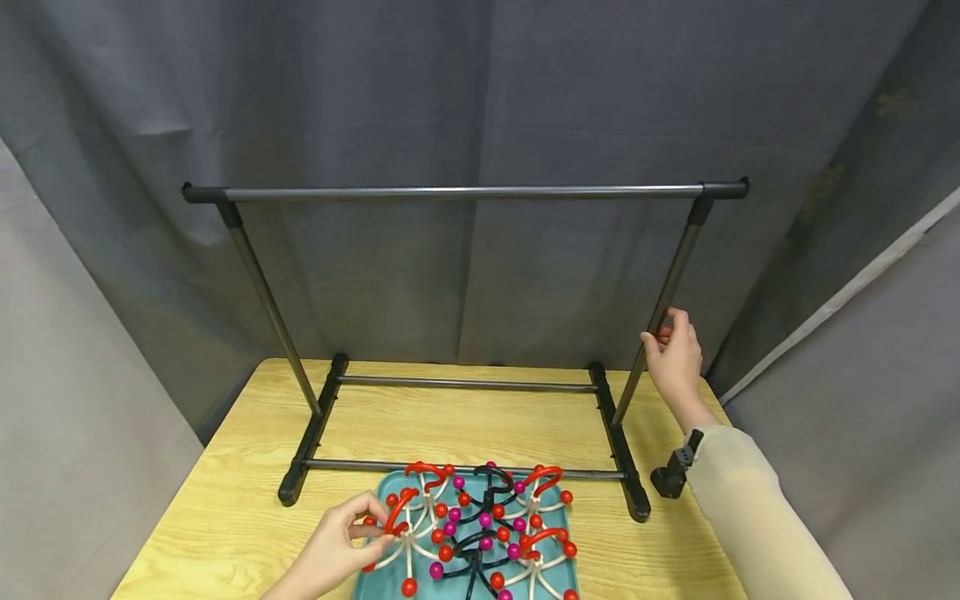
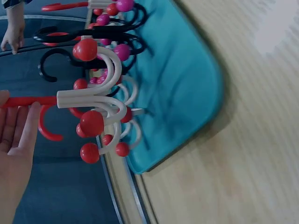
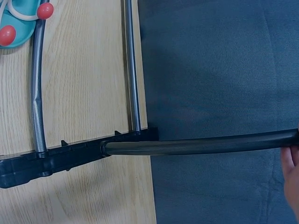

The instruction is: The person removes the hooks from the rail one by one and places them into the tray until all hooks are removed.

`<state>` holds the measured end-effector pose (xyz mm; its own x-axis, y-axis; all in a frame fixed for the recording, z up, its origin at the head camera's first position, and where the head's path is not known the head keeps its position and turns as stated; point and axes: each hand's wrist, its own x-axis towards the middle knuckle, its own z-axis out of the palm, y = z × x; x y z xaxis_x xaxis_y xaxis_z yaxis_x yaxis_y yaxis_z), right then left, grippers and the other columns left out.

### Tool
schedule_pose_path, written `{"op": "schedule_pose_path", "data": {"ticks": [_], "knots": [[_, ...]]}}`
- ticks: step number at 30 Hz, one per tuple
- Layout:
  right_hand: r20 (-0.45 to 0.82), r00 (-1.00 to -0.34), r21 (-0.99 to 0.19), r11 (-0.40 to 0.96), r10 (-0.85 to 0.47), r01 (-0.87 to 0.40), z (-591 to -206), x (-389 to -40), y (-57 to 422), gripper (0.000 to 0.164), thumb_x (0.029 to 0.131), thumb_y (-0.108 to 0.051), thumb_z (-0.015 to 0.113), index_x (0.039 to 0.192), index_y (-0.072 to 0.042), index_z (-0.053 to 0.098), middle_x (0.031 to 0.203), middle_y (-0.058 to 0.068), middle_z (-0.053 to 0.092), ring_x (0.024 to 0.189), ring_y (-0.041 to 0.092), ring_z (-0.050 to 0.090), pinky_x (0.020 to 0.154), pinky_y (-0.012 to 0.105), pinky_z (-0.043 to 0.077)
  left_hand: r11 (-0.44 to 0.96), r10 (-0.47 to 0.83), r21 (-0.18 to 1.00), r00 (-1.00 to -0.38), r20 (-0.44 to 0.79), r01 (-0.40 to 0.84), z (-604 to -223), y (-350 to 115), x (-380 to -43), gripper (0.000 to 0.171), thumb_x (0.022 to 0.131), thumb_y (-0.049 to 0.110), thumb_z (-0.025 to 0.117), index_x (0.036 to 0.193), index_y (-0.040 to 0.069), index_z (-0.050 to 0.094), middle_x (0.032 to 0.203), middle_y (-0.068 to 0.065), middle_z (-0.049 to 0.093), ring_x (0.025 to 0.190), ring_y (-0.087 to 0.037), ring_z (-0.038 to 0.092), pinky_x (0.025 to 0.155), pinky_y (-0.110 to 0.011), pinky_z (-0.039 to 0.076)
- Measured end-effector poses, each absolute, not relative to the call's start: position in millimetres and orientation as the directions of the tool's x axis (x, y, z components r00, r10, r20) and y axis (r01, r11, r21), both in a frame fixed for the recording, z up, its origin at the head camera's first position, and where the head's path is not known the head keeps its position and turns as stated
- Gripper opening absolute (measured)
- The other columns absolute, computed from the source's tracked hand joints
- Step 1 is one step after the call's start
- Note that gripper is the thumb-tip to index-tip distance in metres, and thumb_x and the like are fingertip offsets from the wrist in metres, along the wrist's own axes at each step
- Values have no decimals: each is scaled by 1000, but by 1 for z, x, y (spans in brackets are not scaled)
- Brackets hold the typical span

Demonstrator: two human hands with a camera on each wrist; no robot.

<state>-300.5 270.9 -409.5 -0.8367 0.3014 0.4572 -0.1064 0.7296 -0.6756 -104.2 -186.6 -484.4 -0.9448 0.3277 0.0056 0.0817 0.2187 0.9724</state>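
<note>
At the left side of a teal tray (image 2: pixel 187 93), my left hand (image 1: pixel 337 537) pinches the red hook of a white multi-arm hanger (image 2: pixel 77 99). Its curved white arms end in red balls. More hangers share the tray: white ones with red hooks, and black hangers (image 1: pixel 476 560) with magenta and red balls. On the right, my right hand (image 1: pixel 677 362) grips the right upright (image 3: pixel 201 146) of a metal rack, partway up the pole. Only the edge of that hand shows in the right wrist view.
The rack's top bar (image 1: pixel 465 193) spans above the wooden table (image 1: pixel 202 517), with black feet (image 1: pixel 633 492) at both sides. Its front lower bar (image 1: pixel 352 465) runs just behind the tray. Grey curtains (image 1: pixel 390 100) hang behind and at both sides.
</note>
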Motion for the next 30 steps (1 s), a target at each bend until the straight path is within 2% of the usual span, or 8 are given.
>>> {"op": "schedule_pose_path", "data": {"ticks": [7,12,16,24,30], "knots": [[444,-849,-676,729,287,-107,-410,-301,271,47,90,-17,55,130,-5,34,106,23,48,96,36,56,85,47,44,220,410,964,-911,44,146,-499,-185,-101,18,80,7,67,85,0,51,88,-14,52,86,-11,62,72,-26,54],[450,-843,-676,729,295,-106,-411,-301,271,47,90,-17,55,130,-5,34,106,22,49,96,36,56,83,47,45,223,428,973,-903,-41,61,-509,-186,-100,19,80,6,66,83,-1,48,88,-10,51,88,-16,64,73,-27,54],[458,-839,-674,730,292,-114,-411,-302,272,47,90,-18,55,130,-5,35,106,22,49,96,36,56,83,47,45,242,437,970,-896,-84,27,-515,-187,-99,20,81,6,65,83,-2,47,88,-7,52,90,-14,63,73,-28,53],[443,-847,-714,687,295,-134,-412,-299,272,49,90,-16,55,133,-6,34,108,22,48,98,35,56,84,45,47,265,495,956,-868,-22,127,-515,-190,-102,23,82,18,67,88,3,50,86,-9,53,90,-12,60,78,-24,51],[406,-865,-755,641,294,-137,-414,-286,271,49,93,-21,48,137,-6,31,119,22,46,108,34,52,89,45,44,368,469,908,-883,6,202,-503,-196,-114,16,89,26,58,92,11,54,89,1,58,89,-6,58,79,-26,48]]}}
